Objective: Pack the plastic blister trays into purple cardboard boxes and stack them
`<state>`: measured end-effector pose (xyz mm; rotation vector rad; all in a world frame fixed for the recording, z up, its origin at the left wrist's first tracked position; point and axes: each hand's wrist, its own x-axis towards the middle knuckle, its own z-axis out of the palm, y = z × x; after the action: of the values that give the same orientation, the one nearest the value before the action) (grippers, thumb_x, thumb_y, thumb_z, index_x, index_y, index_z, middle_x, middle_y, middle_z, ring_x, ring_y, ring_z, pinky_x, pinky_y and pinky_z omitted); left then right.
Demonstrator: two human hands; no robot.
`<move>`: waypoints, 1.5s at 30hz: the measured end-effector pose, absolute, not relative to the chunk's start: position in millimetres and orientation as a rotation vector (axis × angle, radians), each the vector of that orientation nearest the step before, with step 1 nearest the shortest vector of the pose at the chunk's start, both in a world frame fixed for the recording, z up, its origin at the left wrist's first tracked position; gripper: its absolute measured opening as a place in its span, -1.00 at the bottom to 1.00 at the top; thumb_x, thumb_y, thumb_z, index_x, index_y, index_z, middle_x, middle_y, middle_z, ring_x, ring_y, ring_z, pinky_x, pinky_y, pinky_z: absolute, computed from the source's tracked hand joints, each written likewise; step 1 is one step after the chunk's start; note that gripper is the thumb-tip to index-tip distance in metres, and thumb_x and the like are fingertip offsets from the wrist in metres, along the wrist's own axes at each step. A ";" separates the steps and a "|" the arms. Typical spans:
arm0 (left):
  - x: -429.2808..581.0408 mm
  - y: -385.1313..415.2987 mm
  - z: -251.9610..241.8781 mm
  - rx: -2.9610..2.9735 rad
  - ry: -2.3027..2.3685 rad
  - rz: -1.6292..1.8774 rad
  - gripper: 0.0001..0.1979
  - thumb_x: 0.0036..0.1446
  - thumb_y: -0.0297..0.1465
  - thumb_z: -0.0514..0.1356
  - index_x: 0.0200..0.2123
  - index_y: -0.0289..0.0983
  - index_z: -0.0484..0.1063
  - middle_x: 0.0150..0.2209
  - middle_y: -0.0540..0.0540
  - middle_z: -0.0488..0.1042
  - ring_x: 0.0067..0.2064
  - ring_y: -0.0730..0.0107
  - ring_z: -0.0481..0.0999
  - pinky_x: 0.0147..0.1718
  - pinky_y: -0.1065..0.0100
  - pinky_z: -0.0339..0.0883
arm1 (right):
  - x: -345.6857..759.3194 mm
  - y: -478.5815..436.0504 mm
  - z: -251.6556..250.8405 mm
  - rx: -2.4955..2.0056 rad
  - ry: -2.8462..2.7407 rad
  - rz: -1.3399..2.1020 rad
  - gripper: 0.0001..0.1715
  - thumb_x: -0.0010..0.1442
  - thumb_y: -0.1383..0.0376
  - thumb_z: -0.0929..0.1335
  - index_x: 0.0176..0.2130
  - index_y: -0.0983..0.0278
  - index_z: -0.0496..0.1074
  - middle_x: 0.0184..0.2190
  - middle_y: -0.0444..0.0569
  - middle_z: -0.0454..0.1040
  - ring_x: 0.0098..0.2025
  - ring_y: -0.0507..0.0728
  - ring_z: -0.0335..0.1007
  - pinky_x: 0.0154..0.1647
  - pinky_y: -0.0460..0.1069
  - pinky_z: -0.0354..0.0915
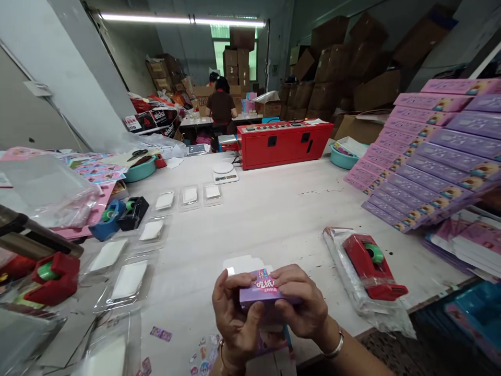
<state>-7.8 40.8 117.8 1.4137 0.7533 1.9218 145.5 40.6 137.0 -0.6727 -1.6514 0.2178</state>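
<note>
A small purple printed box (261, 287) is held between both hands near the front edge of the table. My left hand (238, 318) grips its left end, thumb below and fingers on top. My right hand (301, 297) closes around the right end, fingers across the printed face. White card flaps (245, 262) stick out just behind the box. Beneath my hands lies another printed piece, mostly hidden. Loose stickers (203, 355) are scattered left of my left wrist, and a small purple printed strip (161, 333) lies further left.
Clear plastic trays with white pads (130, 279) line the left side, beside tape dispensers (52, 279). At right, a red tape dispenser (371, 266) rests on plastic-wrapped goods near stacked pink and purple boxes (434, 177). A scale (225, 173) and red machine (285, 146) stand behind; a person sits beyond.
</note>
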 end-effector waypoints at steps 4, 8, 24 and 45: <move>-6.7 43.7 121.7 1.501 0.836 1.909 -0.65 0.28 -0.45 0.23 0.12 -0.11 0.46 -0.11 -0.09 0.51 -0.12 0.31 0.59 -0.09 0.26 0.53 | 141.4 37.1 148.0 -0.761 -1.487 0.375 -0.93 0.42 0.22 0.34 -0.15 0.14 0.43 -0.32 -0.02 0.51 -0.27 0.16 0.53 -0.30 0.07 0.51; -13.0 49.1 120.6 1.622 0.771 1.839 -0.97 0.29 -0.39 0.25 -0.24 -0.18 0.51 -0.17 -0.10 0.52 -0.01 0.22 0.60 -0.04 0.20 0.55 | 140.1 38.8 146.4 -0.714 -1.513 0.308 -0.90 0.42 0.22 0.35 -0.20 0.12 0.46 -0.32 -0.03 0.51 -0.22 0.18 0.53 -0.23 0.12 0.53; -2.7 47.0 124.3 1.525 0.910 1.849 -0.71 0.34 -0.21 0.19 0.06 -0.15 0.47 -0.11 -0.11 0.57 0.00 0.22 0.60 -0.03 0.24 0.54 | 135.2 51.3 140.4 -0.667 -1.431 0.178 -0.62 0.46 0.18 0.31 -0.41 0.21 0.41 -0.45 -0.07 0.52 -0.30 0.15 0.51 -0.32 0.08 0.46; -30.2 49.4 157.5 1.055 0.845 2.126 -0.55 0.24 -0.31 0.32 0.19 -0.07 0.44 0.06 -0.06 0.57 0.03 0.40 0.60 -0.02 0.49 0.49 | 186.5 7.6 137.4 -0.978 -1.750 0.734 -0.17 0.28 -0.14 0.41 0.37 0.10 0.25 0.22 0.13 0.50 0.16 0.29 0.54 0.06 0.06 0.51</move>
<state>-30.2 49.4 157.5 1.0548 0.8452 2.1263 186.5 7.6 137.4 -0.9780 -1.7497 0.7342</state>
